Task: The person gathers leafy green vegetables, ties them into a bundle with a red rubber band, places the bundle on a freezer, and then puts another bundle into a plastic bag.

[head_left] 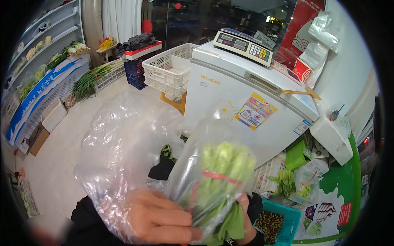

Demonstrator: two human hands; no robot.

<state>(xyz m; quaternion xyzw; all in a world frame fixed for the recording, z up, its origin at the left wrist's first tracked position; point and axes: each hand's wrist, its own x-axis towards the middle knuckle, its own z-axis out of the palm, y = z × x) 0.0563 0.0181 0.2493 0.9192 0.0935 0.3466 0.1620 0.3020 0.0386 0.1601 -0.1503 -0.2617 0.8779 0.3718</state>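
Observation:
A bunch of leafy greens (227, 164), tied with a red band (219, 177), is partly inside a clear plastic bag (186, 168). Its pale stalks point up and its leaves hang toward me. My right hand (247, 219) is wrapped round the leafy end from the right, with most of its fingers hidden behind the greens. From the left, my left hand (160, 217) has its fingers curled and pressed against the bag beside the leaves. A large crumpled clear plastic bag (119, 143) spreads out by my left hand and over its wrist.
Ahead stands a white chest freezer (221, 90) with a scale (243, 46) on top. White plastic crates (166, 74) are left of it. Vegetable shelves (51, 35) line the far left. A teal basket (289, 221) and more bagged greens (304, 190) sit at the lower right.

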